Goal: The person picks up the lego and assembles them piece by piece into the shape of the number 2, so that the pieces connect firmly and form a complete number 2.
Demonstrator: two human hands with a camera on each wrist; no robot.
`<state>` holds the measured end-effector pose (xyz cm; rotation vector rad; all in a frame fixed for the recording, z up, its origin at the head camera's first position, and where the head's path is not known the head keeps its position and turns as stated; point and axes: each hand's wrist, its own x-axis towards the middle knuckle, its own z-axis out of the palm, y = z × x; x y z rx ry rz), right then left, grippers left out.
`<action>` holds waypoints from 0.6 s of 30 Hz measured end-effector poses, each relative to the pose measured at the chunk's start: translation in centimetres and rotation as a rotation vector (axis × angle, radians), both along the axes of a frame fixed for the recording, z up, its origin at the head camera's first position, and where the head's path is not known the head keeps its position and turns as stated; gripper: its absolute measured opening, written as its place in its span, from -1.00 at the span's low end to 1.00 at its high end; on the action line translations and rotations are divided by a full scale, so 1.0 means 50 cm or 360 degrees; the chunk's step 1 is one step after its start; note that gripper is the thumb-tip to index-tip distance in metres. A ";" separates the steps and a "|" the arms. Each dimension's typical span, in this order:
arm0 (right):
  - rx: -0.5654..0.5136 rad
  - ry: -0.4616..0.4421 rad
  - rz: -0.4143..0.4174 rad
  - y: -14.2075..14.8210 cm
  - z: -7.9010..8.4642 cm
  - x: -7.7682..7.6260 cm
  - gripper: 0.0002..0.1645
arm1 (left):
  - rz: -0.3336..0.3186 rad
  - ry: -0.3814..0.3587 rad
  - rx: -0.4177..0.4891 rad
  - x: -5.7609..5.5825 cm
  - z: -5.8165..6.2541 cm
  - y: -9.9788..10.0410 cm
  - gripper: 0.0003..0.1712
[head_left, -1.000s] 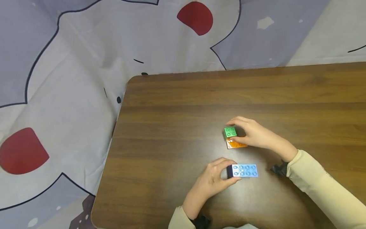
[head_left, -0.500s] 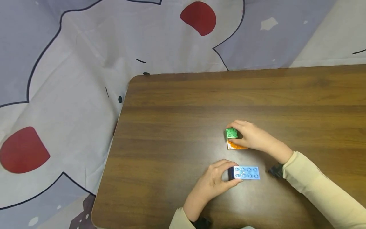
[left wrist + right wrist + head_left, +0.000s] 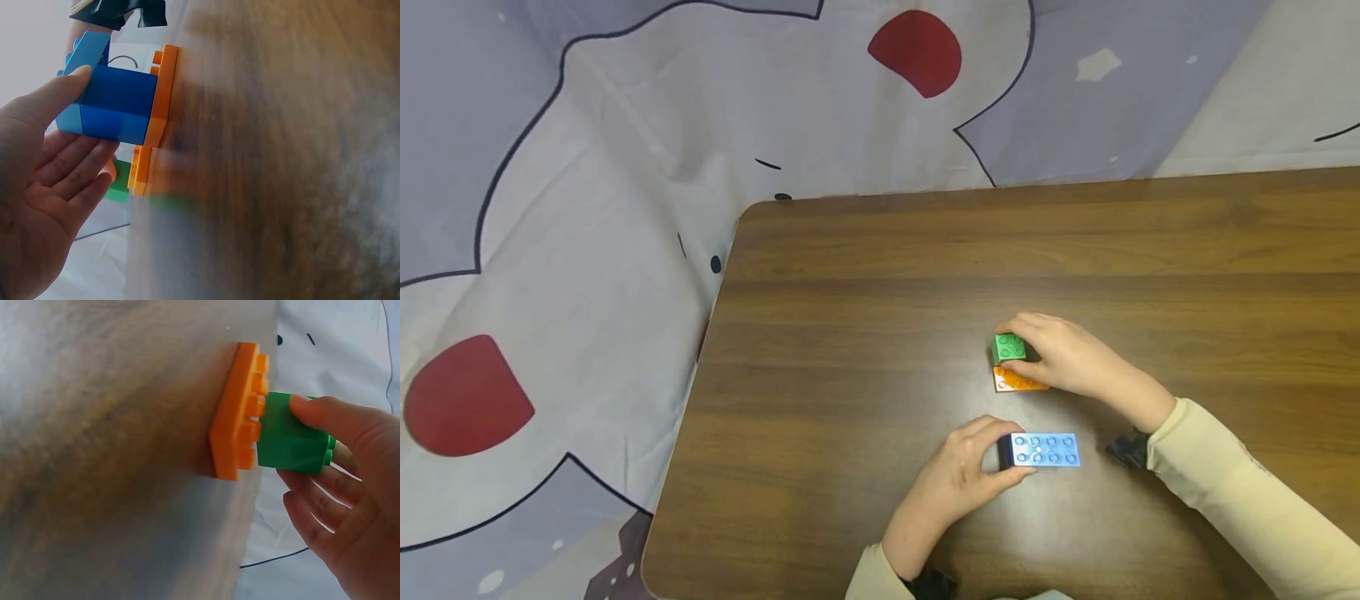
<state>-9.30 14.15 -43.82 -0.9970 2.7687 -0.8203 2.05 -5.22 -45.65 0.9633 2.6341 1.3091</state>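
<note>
My left hand [image 3: 958, 467] holds the left end of a light blue building brick [image 3: 1047, 450], thumb on the near side and fingers on the far side. In the left wrist view, a dark blue brick [image 3: 122, 97] sits under it, above an orange plate [image 3: 164, 94]. Farther back, my right hand [image 3: 1063, 354] pinches a small green brick [image 3: 1010, 347] between thumb and fingers. The green brick stands over one long side of a second orange plate [image 3: 230, 419], whose near studs stay uncovered. Whether it is pressed fully down, I cannot tell.
Both builds stand on a brown wooden table [image 3: 850, 333], the blue one nearer the front edge. A patterned cloth [image 3: 625, 125] hangs along the table's back and left sides. Dark straps [image 3: 1129, 450] show at the wrists.
My right hand's fingers have drawn in slightly around the green brick. The left hand keeps its hold on the blue bricks. The whole head view shifts a little.
</note>
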 end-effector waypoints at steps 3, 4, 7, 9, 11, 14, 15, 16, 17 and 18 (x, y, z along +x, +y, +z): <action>0.0006 0.0016 -0.0005 0.000 0.008 0.001 -0.57 | -0.0001 0.0077 -0.0038 -0.003 -0.003 -0.003 -0.62; 0.0005 0.0023 -0.0005 0.000 0.011 0.002 -0.57 | -0.0002 0.0099 -0.0046 -0.004 -0.004 -0.004 -0.62; -0.0008 0.0051 -0.0010 0.001 0.015 0.004 -0.57 | -0.0004 0.0138 -0.0063 -0.006 -0.007 -0.008 -0.62; -0.0025 0.0077 -0.0019 0.002 0.018 0.006 -0.56 | -0.0015 0.0136 -0.0054 -0.007 -0.010 -0.011 -0.62; -0.0044 0.0108 -0.0026 0.004 0.021 0.009 -0.56 | -0.0024 0.0119 -0.0037 -0.008 -0.012 -0.014 -0.62; -0.0075 0.0172 -0.0028 0.005 0.027 0.016 -0.55 | -0.0038 0.0081 0.0003 -0.010 -0.016 -0.019 -0.61; -0.0088 0.0201 -0.0026 0.006 0.029 0.019 -0.55 | -0.0042 0.0087 0.0004 -0.011 -0.017 -0.020 -0.60; -0.0101 0.0233 -0.0024 0.007 0.032 0.022 -0.55 | -0.0047 0.0077 0.0015 -0.011 -0.018 -0.022 -0.60; -0.0116 0.0265 -0.0022 0.008 0.036 0.026 -0.54 | -0.0053 0.0068 0.0030 -0.012 -0.019 -0.023 -0.59; -0.0131 0.0301 -0.0021 0.010 0.039 0.030 -0.53 | -0.0057 0.0077 0.0033 -0.013 -0.020 -0.024 -0.59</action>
